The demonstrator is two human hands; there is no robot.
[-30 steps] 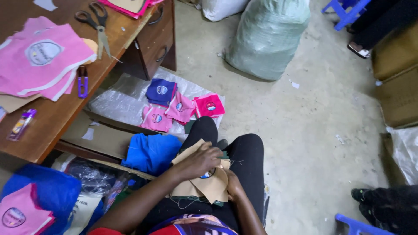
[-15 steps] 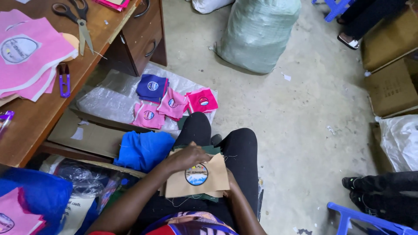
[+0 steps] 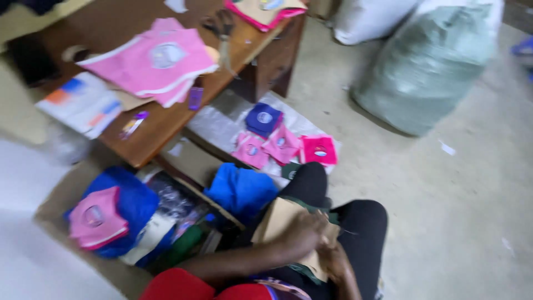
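I sit with a tan cardboard piece [image 3: 276,219] and dark green cloth lying on my lap. My left hand [image 3: 304,231] rests on top of the cardboard, fingers curled over its middle. My right hand [image 3: 332,258] grips its lower right edge from underneath. Small folded pink pieces [image 3: 283,145] and a dark blue one [image 3: 264,119], each with a round badge, lie in a row on a plastic sheet on the floor ahead of my knees. The view is blurred.
A wooden table [image 3: 161,128] at the left carries pink garments [image 3: 155,64], scissors [image 3: 221,28] and paper. Below it an open box holds blue cloth [image 3: 241,189] and a pink piece [image 3: 97,219]. A large green-grey sack [image 3: 427,66] stands on the concrete floor.
The view has swung left, showing more of the table and box. My hands have closed over the cardboard piece, and its round badge is now covered.
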